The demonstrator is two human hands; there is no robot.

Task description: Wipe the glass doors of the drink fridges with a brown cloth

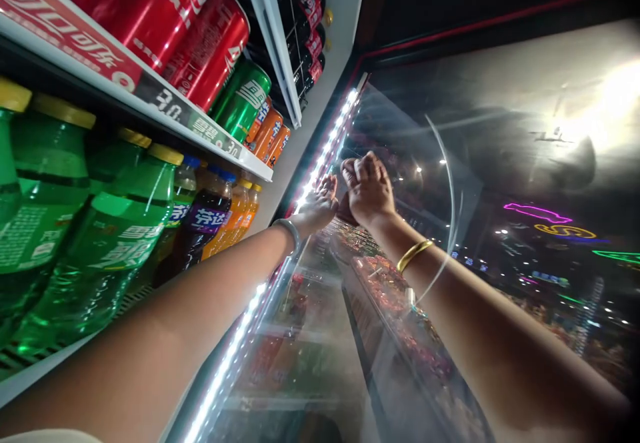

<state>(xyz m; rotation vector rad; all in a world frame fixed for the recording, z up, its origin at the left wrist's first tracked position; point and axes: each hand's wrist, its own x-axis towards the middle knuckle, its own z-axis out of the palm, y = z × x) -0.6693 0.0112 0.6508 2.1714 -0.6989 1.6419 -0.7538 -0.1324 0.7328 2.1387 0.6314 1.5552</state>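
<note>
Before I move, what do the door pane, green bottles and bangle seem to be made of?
Door pane: clear, smooth, probably glass, given its reflections; acrylic is possible.
Green bottles: glossy, translucent, likely plastic; liquid shows through.
Bangle: polished gold-coloured metal, judging by its bright sheen; solid or plated, unclear.

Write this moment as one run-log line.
left hand: by light strip | right hand: at glass door | bottles, cans: shelved left
</note>
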